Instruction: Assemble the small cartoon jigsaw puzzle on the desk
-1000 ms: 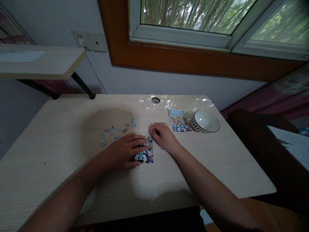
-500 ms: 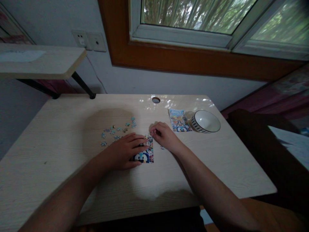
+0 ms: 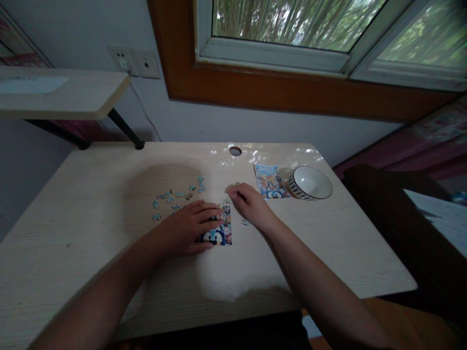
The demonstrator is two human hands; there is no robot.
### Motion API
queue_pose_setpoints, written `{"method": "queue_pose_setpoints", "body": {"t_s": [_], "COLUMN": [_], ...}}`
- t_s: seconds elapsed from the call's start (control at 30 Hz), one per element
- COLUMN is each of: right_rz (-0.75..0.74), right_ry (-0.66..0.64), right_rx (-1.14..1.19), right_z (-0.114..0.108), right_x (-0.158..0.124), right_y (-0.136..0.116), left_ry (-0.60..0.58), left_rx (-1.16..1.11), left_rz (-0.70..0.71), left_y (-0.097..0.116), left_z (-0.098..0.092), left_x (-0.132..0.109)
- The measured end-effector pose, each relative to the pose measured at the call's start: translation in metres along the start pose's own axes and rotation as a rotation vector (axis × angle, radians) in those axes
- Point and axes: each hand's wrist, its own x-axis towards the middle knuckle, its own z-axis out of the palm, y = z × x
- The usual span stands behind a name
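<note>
part-built jigsaw (image 3: 219,237) flat on the desk (image 3: 346,238), L hand (image 3: 191,226) resting on it w/ fingers spread, R hand (image 3: 250,203) by its far R corner, fingers curled in, can't rly tell if pinching a pc, loose pcs (image 3: 170,200) past L hand, pic card (image 3: 270,181) + bowl (image 3: 312,183) beyond R hand
</note>
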Motion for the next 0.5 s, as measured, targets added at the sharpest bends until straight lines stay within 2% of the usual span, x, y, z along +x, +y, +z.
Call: {"method": "queue_pose_setpoints", "body": {"t_s": [0.2,0.4,0.5], "right_rz": [0.014,0.028,0.043], "right_ry": [-0.013,0.073,0.053], "right_rx": [-0.025,0.083,0.127], "right_z": [0.001,-0.004,-0.008], "right_x": [-0.001,-0.001,-0.001], "right_y": [-0.001,0.006,0.009], "left_ry": [-0.005,0.021,0.023], "left_rx": [0.008,0.019,0.026], "left_rz": [-0.014,-0.026,-0.031], "left_y": [0.002,-0.001,-0.002], "left_z": [-0.002,0.002,0.003], "left_x": [0.002,0.000,0.000]}}
